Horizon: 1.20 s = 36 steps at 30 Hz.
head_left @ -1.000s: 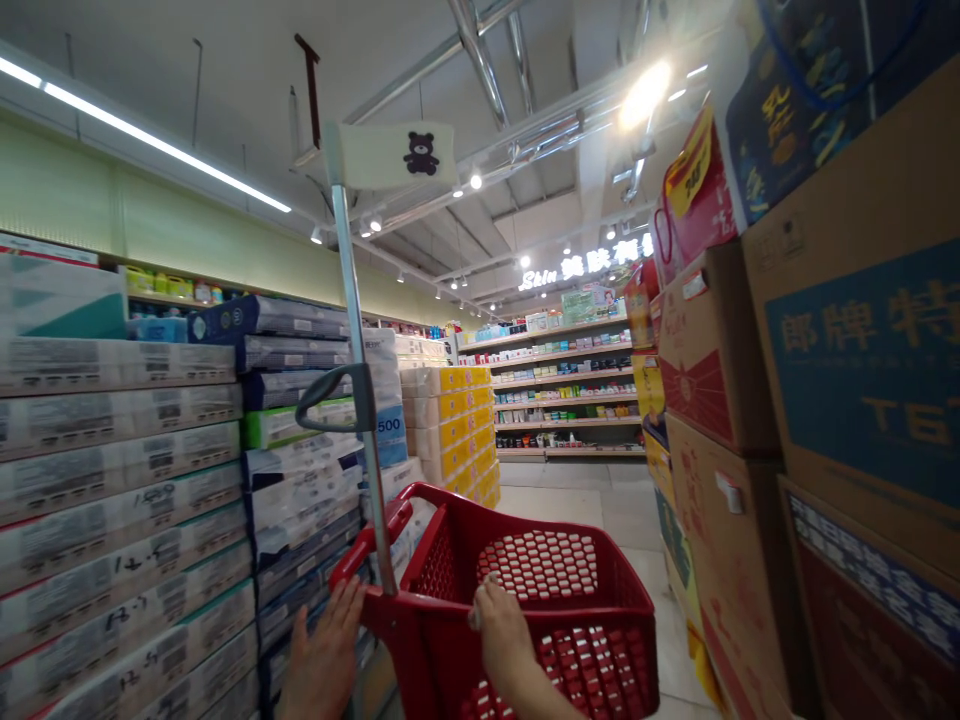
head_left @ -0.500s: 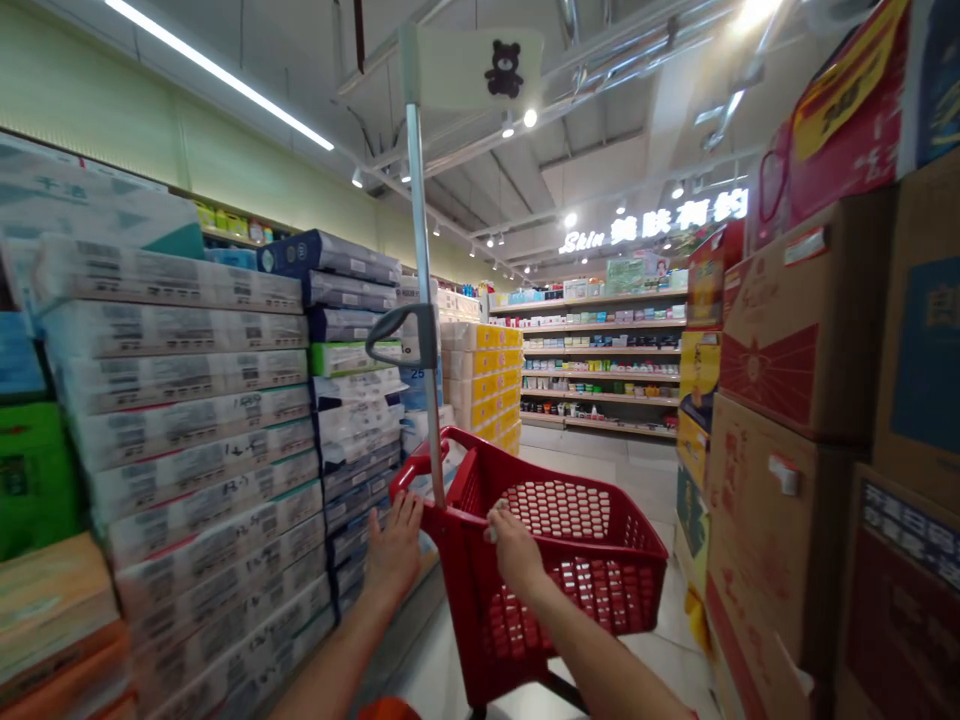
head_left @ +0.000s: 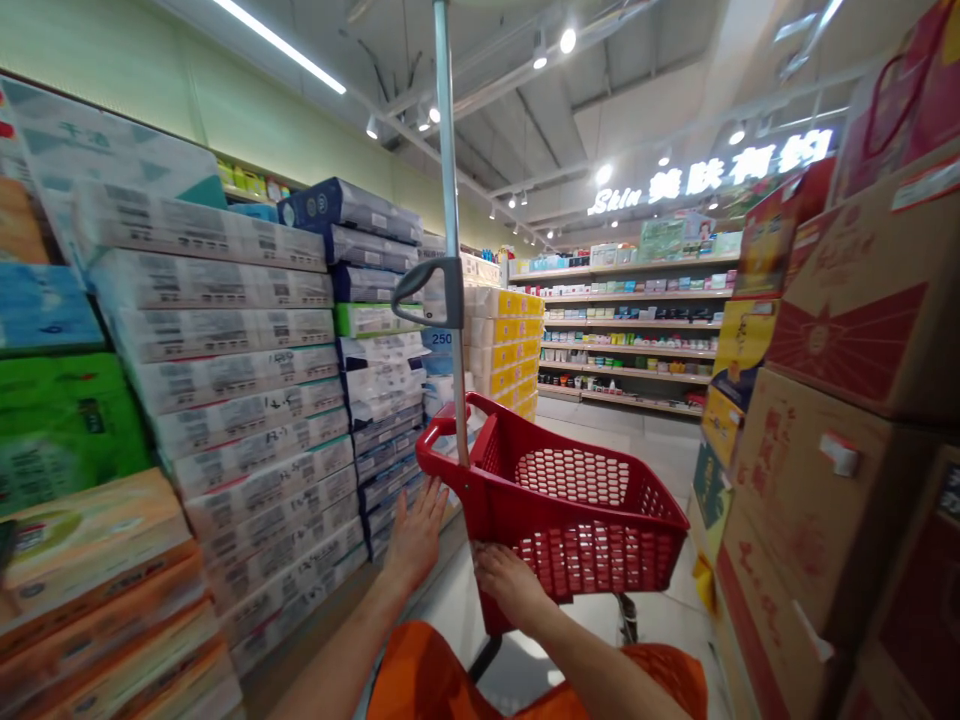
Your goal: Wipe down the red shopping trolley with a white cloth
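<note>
A red shopping cart [head_left: 600, 515] with a perforated basket is right in front of me. A metal pole [head_left: 448, 170] rises from its handle end and carries a grey loop grip [head_left: 452, 292]. My left hand [head_left: 418, 538] is just below the cart's red handle [head_left: 435, 445]. Its fingers are stretched out and look empty; whether the tips touch the cart I cannot tell. My right hand [head_left: 514, 585] lies with extended fingers at the cart's rear upright, below the basket rim. Nothing shows in it, though its palm is hidden.
Stacked white tissue packs [head_left: 240, 330] and orange packs [head_left: 97, 560] line the left side. Cardboard cartons [head_left: 817, 480] are piled on the right. Yellow packs [head_left: 517, 335] and stocked shelves [head_left: 630, 320] stand ahead. Orange clothing [head_left: 435, 665] shows below my arms.
My right hand has dropped from the basket rim to the rear upright, and its fingers have straightened. The small pale thing at its fingertips no longer shows. My view has tilted down, revealing orange clothing.
</note>
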Motion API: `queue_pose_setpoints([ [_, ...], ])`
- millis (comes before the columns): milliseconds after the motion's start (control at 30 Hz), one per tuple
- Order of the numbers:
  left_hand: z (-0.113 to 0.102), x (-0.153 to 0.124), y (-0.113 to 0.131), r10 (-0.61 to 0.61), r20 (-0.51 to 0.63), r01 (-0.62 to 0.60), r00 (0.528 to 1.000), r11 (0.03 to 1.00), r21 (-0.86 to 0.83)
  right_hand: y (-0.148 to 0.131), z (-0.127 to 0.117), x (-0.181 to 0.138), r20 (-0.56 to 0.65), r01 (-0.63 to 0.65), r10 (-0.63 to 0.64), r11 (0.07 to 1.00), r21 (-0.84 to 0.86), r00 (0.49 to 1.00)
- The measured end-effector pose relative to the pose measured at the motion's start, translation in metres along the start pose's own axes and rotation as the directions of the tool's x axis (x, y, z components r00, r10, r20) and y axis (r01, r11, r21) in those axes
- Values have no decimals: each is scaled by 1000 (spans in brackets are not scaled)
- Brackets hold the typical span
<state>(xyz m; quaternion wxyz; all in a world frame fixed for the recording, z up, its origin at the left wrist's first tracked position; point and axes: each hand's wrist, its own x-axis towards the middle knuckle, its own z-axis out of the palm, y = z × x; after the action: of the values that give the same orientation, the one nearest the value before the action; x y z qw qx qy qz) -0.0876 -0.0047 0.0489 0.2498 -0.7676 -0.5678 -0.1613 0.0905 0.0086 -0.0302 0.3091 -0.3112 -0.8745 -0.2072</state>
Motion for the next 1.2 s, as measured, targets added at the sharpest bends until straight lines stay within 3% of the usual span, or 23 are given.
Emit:
queue_pose_setpoints([
  [133, 7, -2, 10, -18, 3, 18, 1000, 1000, 0, 18, -34, 40, -208, -44, 36, 999, -33, 977],
  [233, 8, -2, 19, -10, -41, 9, 999, 1000, -1, 20, -36, 52, -225, -48, 33, 997, -60, 974],
  [333, 11, -5, 27, 43, -59, -44, 997, 999, -25, 9, -10, 17, -88, -18, 13, 999, -48, 996],
  [400, 15, -5, 33, 79, -65, -82, 995, 996, -42, 5, -1, -8, -63, -41, 39, 999, -32, 997],
  [467, 18, -3, 41, 108, -72, -112, 992, 992, -54, 11, -10, -16, -126, -88, 84, 996, -26, 988],
  [567, 19, 4, 57, 155, -94, -161, 984, 985, -67, 33, -42, -4, -254, -202, 185, 978, -43, 949],
  [633, 19, 8, 69, 184, -108, -193, 977, 978, -78, 45, -52, -2, -269, -255, 229, 965, -65, 936],
  [833, 23, 10, 89, 268, -76, -275, 960, 954, -121, 45, -16, -66, -159, -178, 159, 978, -110, 974],
  [1067, 25, 19, 114, 326, -13, -325, 945, 938, -117, 77, -63, -65, -262, -320, 273, 934, -158, 926],
  [1200, 25, 24, 134, 393, -7, -391, 920, 912, -126, 76, -48, -97, -196, -251, 214, 949, -190, 957],
])
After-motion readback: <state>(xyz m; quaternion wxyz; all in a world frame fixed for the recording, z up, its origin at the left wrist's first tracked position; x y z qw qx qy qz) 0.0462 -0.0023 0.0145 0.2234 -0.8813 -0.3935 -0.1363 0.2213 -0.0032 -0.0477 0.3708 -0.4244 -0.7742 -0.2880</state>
